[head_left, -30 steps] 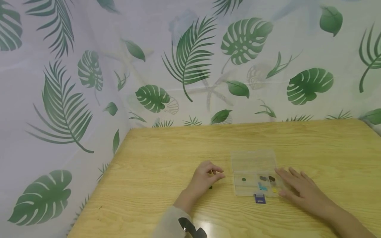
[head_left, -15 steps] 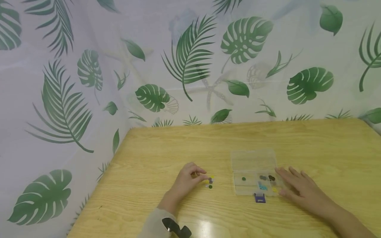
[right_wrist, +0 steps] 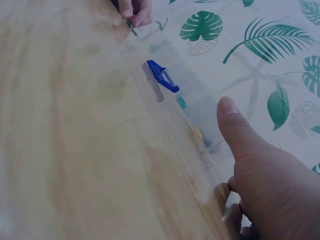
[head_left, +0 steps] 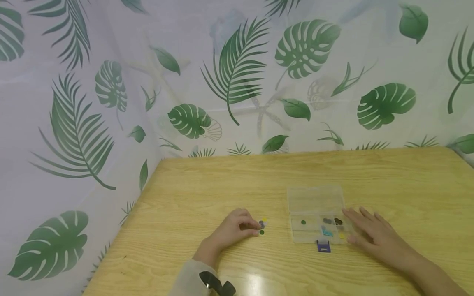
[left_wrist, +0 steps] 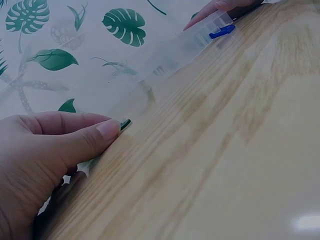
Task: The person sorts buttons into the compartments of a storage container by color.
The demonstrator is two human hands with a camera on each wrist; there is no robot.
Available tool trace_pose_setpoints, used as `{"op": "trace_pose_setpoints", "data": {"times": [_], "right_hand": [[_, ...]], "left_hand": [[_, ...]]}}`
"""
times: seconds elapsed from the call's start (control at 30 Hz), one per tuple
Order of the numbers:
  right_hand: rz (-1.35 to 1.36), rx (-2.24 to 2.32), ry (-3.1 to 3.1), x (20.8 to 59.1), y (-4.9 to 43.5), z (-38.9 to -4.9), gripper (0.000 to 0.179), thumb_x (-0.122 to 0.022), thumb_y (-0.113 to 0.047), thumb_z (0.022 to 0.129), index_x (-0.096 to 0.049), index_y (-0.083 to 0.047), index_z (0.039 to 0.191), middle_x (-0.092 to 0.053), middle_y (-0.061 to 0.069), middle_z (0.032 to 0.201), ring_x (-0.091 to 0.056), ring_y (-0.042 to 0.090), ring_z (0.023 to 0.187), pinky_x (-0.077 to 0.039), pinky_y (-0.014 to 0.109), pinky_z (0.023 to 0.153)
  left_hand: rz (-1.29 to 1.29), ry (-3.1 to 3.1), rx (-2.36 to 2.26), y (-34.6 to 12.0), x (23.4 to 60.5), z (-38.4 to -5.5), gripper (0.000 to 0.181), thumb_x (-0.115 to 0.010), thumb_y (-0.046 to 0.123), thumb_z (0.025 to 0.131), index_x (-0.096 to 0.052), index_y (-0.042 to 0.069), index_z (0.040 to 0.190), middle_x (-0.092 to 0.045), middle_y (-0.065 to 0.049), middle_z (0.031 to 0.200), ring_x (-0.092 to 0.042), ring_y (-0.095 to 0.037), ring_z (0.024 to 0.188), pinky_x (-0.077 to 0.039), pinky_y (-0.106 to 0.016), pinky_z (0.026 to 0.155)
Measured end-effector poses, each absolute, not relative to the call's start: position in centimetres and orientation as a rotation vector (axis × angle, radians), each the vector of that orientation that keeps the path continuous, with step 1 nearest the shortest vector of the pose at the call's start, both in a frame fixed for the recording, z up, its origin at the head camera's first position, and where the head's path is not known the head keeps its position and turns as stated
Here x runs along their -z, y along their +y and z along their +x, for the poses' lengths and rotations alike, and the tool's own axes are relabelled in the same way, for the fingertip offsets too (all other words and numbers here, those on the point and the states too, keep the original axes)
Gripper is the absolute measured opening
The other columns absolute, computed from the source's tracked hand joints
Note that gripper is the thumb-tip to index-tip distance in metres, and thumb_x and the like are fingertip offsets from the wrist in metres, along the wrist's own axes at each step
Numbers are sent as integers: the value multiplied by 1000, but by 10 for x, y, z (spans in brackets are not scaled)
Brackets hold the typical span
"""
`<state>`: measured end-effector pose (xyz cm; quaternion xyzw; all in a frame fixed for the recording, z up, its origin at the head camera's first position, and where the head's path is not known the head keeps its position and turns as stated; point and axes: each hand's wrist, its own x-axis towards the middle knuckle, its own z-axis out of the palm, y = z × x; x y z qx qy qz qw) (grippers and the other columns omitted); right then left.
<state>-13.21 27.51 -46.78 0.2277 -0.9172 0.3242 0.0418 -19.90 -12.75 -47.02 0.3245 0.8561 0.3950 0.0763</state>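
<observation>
My left hand (head_left: pixel 237 226) is beside a small group of coloured discs on the wooden table. Its thumb and index fingertips stand slightly apart in the head view, right at a dark green disc (head_left: pixel 261 232). In the left wrist view the green disc (left_wrist: pixel 125 124) shows just past the thumb tip. Grey discs (head_left: pixel 261 224) and a yellow disc (head_left: pixel 264 219) lie beyond. My right hand (head_left: pixel 377 236) rests with fingers spread at the right side of a clear compartment box (head_left: pixel 306 236), its lid (head_left: pixel 314 199) laid back.
The box holds a green disc (head_left: pixel 303 222), grey pieces (head_left: pixel 327 221), black pieces (head_left: pixel 338 221), light blue pieces (head_left: pixel 326 231) and a yellow piece (head_left: pixel 342 236). A blue latch (head_left: pixel 324 246) juts from its front edge. A leaf-patterned cloth (head_left: pixel 244 82) hangs behind the table (head_left: pixel 207 181).
My left hand has moved left from near the box to the loose discs, then slightly down to the green one. My right hand and the box have stayed put.
</observation>
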Motion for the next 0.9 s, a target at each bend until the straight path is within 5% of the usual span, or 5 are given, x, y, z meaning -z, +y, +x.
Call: {"op": "trace_pose_setpoints", "data": {"times": [0.37, 0.9], "right_hand": [[705, -1020, -2809, 468, 276, -133, 65, -60, -20, 92, -28, -16, 150, -38, 27, 143, -20, 57, 132, 7, 58, 111], [703, -990, -2808, 468, 276, -133, 66, -60, -21, 92, -28, -16, 150, -38, 26, 143, -20, 55, 133, 8, 53, 113]], "left_hand": [[990, 2609, -1119, -125, 470, -199, 13, -71, 30, 82, -71, 20, 92, -57, 13, 85, -46, -3, 81, -44, -18, 73], [1050, 2674, -1082, -124, 470, -199, 14, -76, 30, 77, -69, 19, 81, -55, 13, 72, -42, -2, 70, -37, -16, 66]]}}
